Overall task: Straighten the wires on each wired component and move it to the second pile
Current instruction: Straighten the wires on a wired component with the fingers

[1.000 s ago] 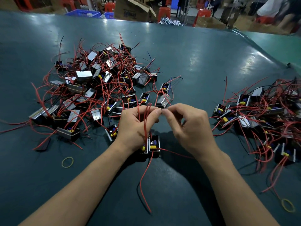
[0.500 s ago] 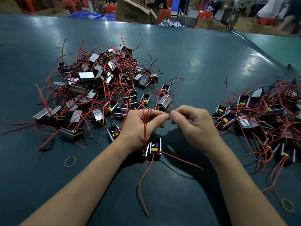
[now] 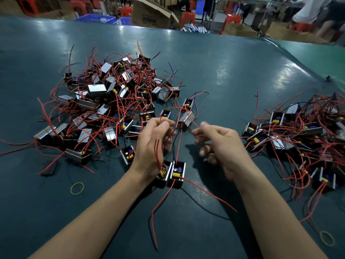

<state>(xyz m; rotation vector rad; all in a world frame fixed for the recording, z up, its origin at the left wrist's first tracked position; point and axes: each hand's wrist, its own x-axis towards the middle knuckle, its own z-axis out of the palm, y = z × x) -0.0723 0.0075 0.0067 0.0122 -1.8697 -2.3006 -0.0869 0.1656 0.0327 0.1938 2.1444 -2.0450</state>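
Observation:
A small black wired component [image 3: 177, 173] with a yellow part stands on the dark green table [image 3: 224, 75] between my wrists, a second one [image 3: 163, 174] close against its left side. Red and black wires rise from them into my left hand [image 3: 151, 144], which grips a bundle of red wires between thumb and fingers. My right hand [image 3: 218, 144] is a little to the right, blurred, its fingers loosely curled; a thin wire end lies near its fingertips, though whether they hold it is unclear. A large tangled pile [image 3: 112, 101] lies at the left, a second pile [image 3: 302, 135] at the right.
Two yellow rubber bands lie on the table, one [image 3: 77, 188] at the lower left and one [image 3: 327, 238] at the lower right. Long red wires [image 3: 158, 206] trail toward me from the component. Beyond the table's far edge are cardboard boxes, blue crates, red stools and a person.
My hands have drawn apart: the right has left the pinch at the left fingertips and moved right. The left hand has lifted and turned, still holding the red wires.

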